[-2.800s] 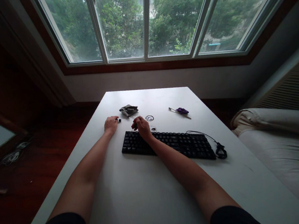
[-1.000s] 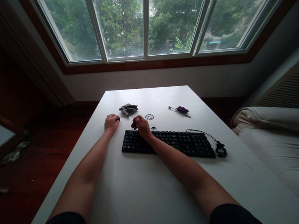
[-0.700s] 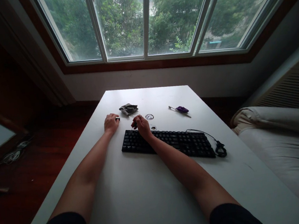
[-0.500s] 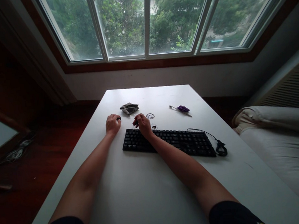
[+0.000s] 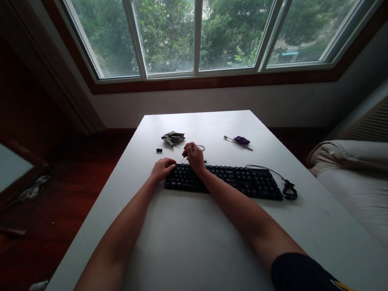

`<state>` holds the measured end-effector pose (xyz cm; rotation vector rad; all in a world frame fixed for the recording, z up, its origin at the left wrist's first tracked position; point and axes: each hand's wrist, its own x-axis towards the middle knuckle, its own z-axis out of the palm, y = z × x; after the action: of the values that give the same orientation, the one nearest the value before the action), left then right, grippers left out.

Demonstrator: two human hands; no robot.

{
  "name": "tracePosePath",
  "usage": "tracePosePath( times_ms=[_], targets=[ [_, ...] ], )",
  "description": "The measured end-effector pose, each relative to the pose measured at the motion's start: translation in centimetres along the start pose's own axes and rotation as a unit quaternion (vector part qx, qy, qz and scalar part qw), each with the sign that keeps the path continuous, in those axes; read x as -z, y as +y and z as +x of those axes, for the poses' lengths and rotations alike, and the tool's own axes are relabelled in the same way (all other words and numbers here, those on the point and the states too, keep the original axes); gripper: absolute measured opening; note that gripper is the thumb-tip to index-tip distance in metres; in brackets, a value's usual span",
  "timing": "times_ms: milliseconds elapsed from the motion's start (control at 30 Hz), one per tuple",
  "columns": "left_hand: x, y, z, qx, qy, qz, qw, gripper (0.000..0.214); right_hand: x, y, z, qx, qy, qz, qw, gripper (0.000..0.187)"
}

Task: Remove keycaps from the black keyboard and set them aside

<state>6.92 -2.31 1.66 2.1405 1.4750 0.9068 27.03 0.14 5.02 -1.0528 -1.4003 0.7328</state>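
A black keyboard point(image 5: 241, 184) lies across the white table, its coiled cable point(image 5: 289, 190) at the right end. My left hand point(image 5: 163, 167) grips the keyboard's far left corner with fingers and thumb. Above the left part of the keys, my right hand point(image 5: 194, 156) is closed around a keycap puller point(image 5: 184, 154) with a dark red handle and thin wires. Its wire tips are close to the top row of keys, but contact is too small to tell. Small black keycaps point(image 5: 159, 150) lie on the table beyond my left hand.
A crumpled grey cloth point(image 5: 173, 138) sits farther back on the table point(image 5: 163, 243). To the right lies a brush with purple bristles point(image 5: 241, 140). A ring-shaped item point(image 5: 201, 148) is partly hidden behind my right hand. A pale padded seat point(image 5: 359, 200) stands along the right side.
My left hand has let go of a small black keycap, leaving it on the table, and come back right to the keyboard corner. The puller stays in my right hand. The view has shifted slightly.
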Motion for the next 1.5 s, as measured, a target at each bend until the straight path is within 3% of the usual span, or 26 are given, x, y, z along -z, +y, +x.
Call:
tracePosePath(
  times_ms=[300, 933, 1500],
  targets=[
    [0.2, 0.3, -1.2, -0.046, 0.000, 0.019, 0.999, 0.026, -0.1, 0.0, 0.1, -0.006, -0.005, 0.013, 1.000, 0.045],
    [0.4, 0.9, -1.2, -0.049, -0.005, 0.027, 0.998, 0.025, 0.2, -0.4, -0.4, 0.050, -0.035, -0.049, 0.997, 0.043],
    [0.6, 1.2, -1.2, -0.038, -0.013, 0.025, 0.999, 0.026, 0.3, -0.6, -0.2, 0.012, -0.015, -0.034, 0.999, 0.046]
  ],
)
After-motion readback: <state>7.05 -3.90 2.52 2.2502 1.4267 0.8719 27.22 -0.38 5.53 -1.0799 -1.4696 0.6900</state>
